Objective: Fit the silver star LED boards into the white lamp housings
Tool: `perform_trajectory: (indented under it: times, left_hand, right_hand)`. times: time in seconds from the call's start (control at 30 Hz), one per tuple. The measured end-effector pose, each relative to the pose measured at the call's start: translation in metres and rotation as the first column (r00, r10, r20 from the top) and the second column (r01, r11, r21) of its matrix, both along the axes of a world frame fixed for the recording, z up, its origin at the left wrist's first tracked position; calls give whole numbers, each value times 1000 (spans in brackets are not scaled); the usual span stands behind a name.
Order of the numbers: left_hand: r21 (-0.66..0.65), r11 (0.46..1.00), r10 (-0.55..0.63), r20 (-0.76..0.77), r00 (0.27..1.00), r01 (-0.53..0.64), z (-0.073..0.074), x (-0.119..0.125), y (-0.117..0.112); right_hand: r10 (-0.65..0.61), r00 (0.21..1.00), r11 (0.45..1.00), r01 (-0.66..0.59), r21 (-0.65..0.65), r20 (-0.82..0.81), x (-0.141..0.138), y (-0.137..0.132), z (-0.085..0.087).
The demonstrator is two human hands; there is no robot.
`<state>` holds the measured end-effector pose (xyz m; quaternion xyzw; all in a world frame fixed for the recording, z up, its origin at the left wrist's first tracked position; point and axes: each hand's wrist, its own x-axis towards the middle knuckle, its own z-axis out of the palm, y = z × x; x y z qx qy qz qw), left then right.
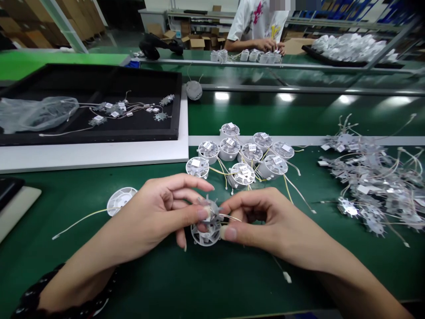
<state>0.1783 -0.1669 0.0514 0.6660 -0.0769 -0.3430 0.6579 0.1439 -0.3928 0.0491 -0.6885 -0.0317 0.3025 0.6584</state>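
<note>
Between thumb and fingers, my left hand (166, 208) pinches a silvery star-shaped plate (212, 209) with wire leads. Directly below it on the green table sits a white round housing (206, 235) with open ribs. My right hand (262, 217) closes its thumb and index finger on the thin wire lead (232, 217) at the plate's right side. A lead with a white connector (287, 277) trails out below my right hand. Behind both hands stands a group of white round housings (242, 174), several with labelled plates on top and wires hanging out.
Silvery plates with wires lie piled (372, 177) at the right. One white round part (121, 200) lies beside my left forearm. A black tray (133, 128) at the left holds more plates and a plastic bag (36, 113). Across the bench, another person (259, 26) handles white parts.
</note>
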Motion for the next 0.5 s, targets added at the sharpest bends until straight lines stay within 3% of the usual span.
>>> perform_trajectory:
  times: [0.2,0.5]
  left_hand:
    - [-7,999,-34,-10,999,34,0,-2,-6]
    - [-67,998,0,-54,999,-4,-1,0,-9]
  right_hand:
    - [4,989,988,18,-152,149,4,3,1]
    - [-7,969,981,54,-186,246,5,4,-1]
